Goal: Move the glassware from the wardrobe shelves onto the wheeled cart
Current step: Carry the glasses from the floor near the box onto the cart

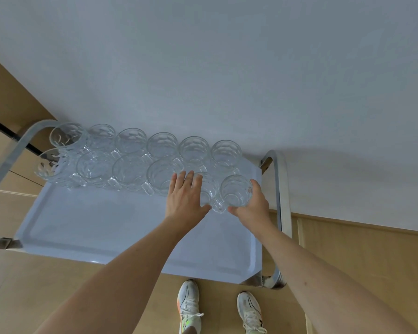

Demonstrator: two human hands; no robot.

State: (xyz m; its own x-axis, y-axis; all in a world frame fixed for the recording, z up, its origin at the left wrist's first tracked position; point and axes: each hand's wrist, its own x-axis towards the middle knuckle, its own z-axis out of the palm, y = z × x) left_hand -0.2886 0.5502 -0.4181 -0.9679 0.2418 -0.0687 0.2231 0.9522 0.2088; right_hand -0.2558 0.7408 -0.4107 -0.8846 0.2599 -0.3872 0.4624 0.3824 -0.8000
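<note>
1. Right hand curls round an upright glass mug, mouth up, at the cart tray's right end.
2. Left hand, fingers straight, rests on the neighbouring mug.
3. Two rows of mugs run along the tray's far edge.

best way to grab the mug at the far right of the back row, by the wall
Take the back-right mug by its handle, which sticks out toward the open tray side. Come from the front, low. The wall blocks the rear, and another mug crowds its left. The right hand is busy with the front mug.
</note>
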